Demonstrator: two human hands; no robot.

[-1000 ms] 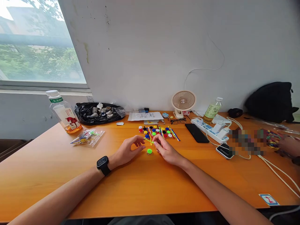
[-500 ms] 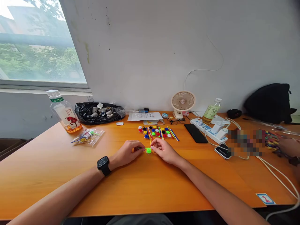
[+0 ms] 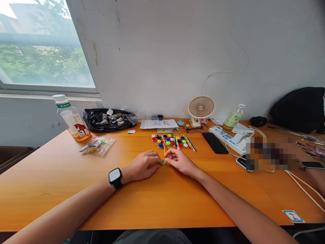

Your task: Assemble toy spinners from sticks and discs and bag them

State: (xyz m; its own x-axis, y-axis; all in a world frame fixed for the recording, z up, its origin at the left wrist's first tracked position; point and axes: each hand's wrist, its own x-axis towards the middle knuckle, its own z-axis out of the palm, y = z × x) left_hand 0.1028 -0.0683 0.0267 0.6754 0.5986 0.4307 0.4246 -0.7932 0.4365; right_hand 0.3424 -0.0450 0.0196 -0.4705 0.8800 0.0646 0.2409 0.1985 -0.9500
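Note:
Both hands meet over the middle of the wooden table. My left hand [image 3: 143, 166], with a black watch on its wrist, has its fingers closed together at a small bright green plastic disc [image 3: 163, 162], most of which they cover. From the other side my right hand [image 3: 182, 163] pinches the near end of a thin yellow plastic stick [image 3: 164, 149], just above the green disc. Whether stick and disc are joined is hidden by the fingertips. Beyond the hands lie several coloured discs [image 3: 160, 146] and thin sticks [image 3: 190, 143].
On the left stand a tea bottle [image 3: 80, 127], a clear bag of plastic parts [image 3: 98, 145] and a black bag [image 3: 96, 127]. A fan [image 3: 201, 107], black phone [image 3: 214, 143], power strip [image 3: 228, 140] and second bottle [image 3: 233, 118] are behind and right. Another person's arm shows at far right.
My left fingers have moved over the green disc and now cover more of it. My right hand keeps its pinch at the yellow stick. The whole view has shifted slightly.

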